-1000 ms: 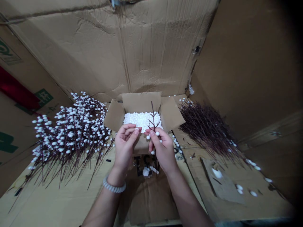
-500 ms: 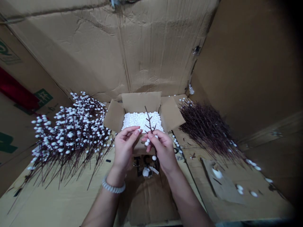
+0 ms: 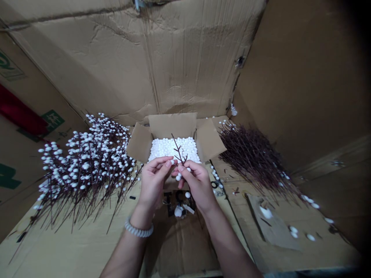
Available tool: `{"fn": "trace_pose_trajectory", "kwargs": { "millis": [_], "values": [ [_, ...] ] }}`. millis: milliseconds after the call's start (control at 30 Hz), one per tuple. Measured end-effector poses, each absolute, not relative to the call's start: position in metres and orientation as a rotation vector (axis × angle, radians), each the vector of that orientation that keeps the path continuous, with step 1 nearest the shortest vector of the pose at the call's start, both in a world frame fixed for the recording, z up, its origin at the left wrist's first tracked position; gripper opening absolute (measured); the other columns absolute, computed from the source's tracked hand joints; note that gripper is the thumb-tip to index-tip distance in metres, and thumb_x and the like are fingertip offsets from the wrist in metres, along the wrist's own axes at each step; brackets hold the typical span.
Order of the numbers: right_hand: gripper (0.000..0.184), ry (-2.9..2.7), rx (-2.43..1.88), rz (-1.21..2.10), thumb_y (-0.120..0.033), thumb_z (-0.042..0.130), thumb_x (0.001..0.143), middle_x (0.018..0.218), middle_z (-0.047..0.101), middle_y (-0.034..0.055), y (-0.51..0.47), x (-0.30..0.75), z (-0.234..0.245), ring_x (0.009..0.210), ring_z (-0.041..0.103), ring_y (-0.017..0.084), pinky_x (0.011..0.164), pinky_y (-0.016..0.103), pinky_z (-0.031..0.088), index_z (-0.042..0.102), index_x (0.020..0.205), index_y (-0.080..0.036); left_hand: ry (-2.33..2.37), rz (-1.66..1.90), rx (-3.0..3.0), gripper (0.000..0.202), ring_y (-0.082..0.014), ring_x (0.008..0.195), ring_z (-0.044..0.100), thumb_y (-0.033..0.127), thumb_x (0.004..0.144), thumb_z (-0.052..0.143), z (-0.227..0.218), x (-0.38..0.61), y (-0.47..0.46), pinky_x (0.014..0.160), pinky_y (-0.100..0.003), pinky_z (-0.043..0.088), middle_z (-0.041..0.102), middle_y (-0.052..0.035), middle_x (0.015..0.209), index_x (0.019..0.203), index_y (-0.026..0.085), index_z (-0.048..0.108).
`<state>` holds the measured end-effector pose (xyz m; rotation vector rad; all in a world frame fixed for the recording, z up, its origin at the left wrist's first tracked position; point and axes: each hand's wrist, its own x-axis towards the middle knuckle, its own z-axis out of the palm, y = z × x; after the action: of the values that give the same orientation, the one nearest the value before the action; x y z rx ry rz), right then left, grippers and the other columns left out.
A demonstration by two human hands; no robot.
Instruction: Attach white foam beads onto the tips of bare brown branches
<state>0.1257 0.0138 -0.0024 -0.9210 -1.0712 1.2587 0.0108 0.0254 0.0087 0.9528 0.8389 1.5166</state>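
Over the open carton of white foam balls [image 3: 174, 150], the right hand [image 3: 197, 183] pinches a dark twig [image 3: 178, 153] between thumb and fingers, its grip tight on the stem, with a few balls on the twig near the fingers. The left hand [image 3: 152, 181], beaded bracelet [image 3: 138, 232] at the wrist, presses its fingertips together on what looks like a small ball [image 3: 173, 162] right beside the twig; a close, steady pinch suits work this fine. Beaded branches [image 3: 87, 166] heap left on the cardboard [image 3: 72, 247], bare stems [image 3: 249, 162] lie right, and corrugated walls [image 3: 145, 58] rise behind.
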Motion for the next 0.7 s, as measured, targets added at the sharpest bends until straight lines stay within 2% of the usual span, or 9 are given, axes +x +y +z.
{"fn": "trace_pose_trajectory", "kwargs": {
  "millis": [267, 433, 600, 700],
  "values": [
    [0.024, -1.107, -0.947, 1.19, -0.035, 0.06, 0.083, 0.055, 0.062, -0.0041, 0.0142, 0.1265, -0.0046, 0.042, 0.05, 0.007, 0.044, 0.019, 0.037, 0.061, 0.065, -0.019, 0.812, 1.484, 0.906, 0.016, -0.0111, 0.056, 0.068, 0.023, 0.061, 0.084, 0.0137, 0.0124, 0.0254, 0.057, -0.019, 0.057, 0.074, -0.0022, 0.067, 0.073, 0.017, 0.075],
    [0.023, -1.102, -0.956, 1.198, -0.033, 0.059, 0.083, 0.055, 0.062, -0.0039, 0.0141, 0.1256, -0.0029, 0.042, 0.052, 0.008, 0.044, 0.019, 0.038, 0.062, 0.066, -0.019, 0.825, 1.465, 0.912, 0.016, -0.0117, 0.055, 0.067, 0.023, 0.06, 0.084, 0.0136, 0.011, 0.0249, 0.057, -0.02, 0.057, 0.074, -0.0029, 0.067, 0.072, 0.016, 0.075],
    [0.023, -1.103, -0.966, 1.191, -0.033, 0.059, 0.083, 0.063, 0.068, -0.0015, 0.0139, 0.1254, -0.0022, 0.042, 0.052, 0.007, 0.044, 0.02, 0.038, 0.062, 0.066, -0.018, 0.82, 1.444, 0.925, 0.016, -0.0118, 0.056, 0.068, 0.023, 0.06, 0.084, 0.0131, 0.0099, 0.0256, 0.057, -0.02, 0.058, 0.075, -0.0039, 0.069, 0.072, 0.016, 0.076],
    [0.023, -1.115, -0.983, 1.181, -0.034, 0.059, 0.084, 0.056, 0.064, -0.003, 0.0135, 0.1262, -0.0029, 0.042, 0.051, 0.008, 0.044, 0.02, 0.038, 0.062, 0.066, -0.019, 0.826, 1.434, 0.942, 0.016, -0.0118, 0.056, 0.068, 0.024, 0.06, 0.084, 0.0128, 0.0097, 0.0261, 0.058, -0.02, 0.058, 0.075, -0.004, 0.069, 0.072, 0.016, 0.076]
  ]
}}
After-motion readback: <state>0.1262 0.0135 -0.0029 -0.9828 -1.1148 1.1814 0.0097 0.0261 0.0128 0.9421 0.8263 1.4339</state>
